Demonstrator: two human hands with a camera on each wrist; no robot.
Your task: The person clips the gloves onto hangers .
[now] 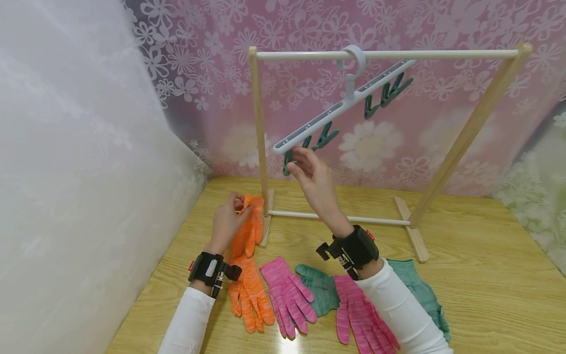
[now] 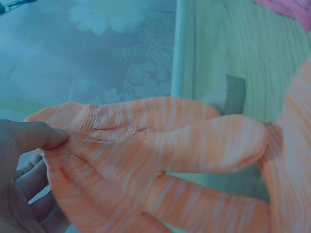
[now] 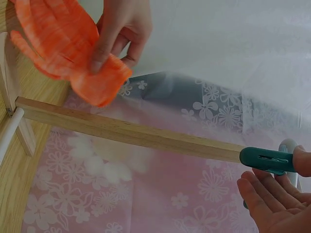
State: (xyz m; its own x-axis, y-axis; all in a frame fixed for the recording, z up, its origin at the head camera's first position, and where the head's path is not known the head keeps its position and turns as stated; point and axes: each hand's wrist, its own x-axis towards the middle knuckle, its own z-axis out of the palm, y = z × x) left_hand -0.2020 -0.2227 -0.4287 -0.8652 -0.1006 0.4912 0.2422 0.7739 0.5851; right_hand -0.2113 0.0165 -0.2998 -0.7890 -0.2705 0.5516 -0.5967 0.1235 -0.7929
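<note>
My left hand (image 1: 225, 223) pinches the cuff of an orange knit glove (image 1: 251, 231) between thumb and fingers. The glove hangs fingers down beside the rack's left post, and its lower part meets a second orange glove (image 1: 253, 297) on the table. Higher up, my right hand (image 1: 319, 189) grips a green clothespin (image 1: 286, 167) at the near end of a white hanger (image 1: 309, 127). In the right wrist view the thumb lies on that clothespin (image 3: 265, 159), fingers below it. Other green clothespins (image 1: 326, 136) hang along the bar.
The hanger hooks over the white top rod (image 1: 420, 55) of a wooden rack, slanting across it. Pink gloves (image 1: 289, 297) and green gloves (image 1: 325, 290) lie along the table's front, partly under my right arm. A white sheet (image 1: 88, 147) stands at left, a flowered curtain (image 1: 212, 98) behind.
</note>
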